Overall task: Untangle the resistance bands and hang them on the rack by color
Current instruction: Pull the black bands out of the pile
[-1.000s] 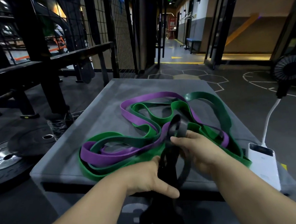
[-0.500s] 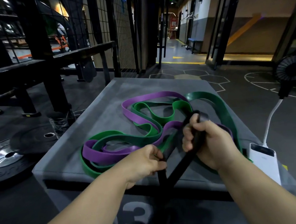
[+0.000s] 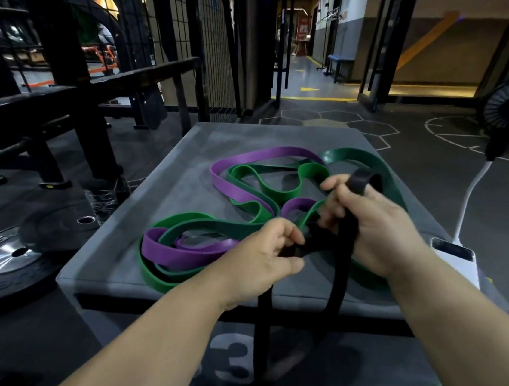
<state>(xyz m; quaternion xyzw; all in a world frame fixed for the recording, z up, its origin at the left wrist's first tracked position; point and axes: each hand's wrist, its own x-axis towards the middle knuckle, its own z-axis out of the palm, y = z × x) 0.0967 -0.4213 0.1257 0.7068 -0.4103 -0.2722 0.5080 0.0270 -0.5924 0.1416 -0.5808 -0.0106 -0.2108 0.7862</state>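
Observation:
A black resistance band [image 3: 342, 265] runs through both of my hands and hangs down over the front of the grey box [image 3: 182, 175]. My right hand [image 3: 372, 224] grips its upper loop, which sticks out above my fingers. My left hand [image 3: 263, 258] pinches the same band lower down, just left of the right hand. On the box top lie a purple band [image 3: 247, 193] and green bands [image 3: 278, 195], looped over one another in a tangle behind my hands.
A black metal rack frame [image 3: 82, 116] stands to the left. Weight plates [image 3: 12, 259] lie on the floor beside the box. A white power bank [image 3: 455, 263] with a cable to a small fan [image 3: 508, 112] sits at the box's right corner.
My right hand has lifted the black band's loop up and to the right, away from the tangle. My left hand has closed on the band lower down and shifted right.

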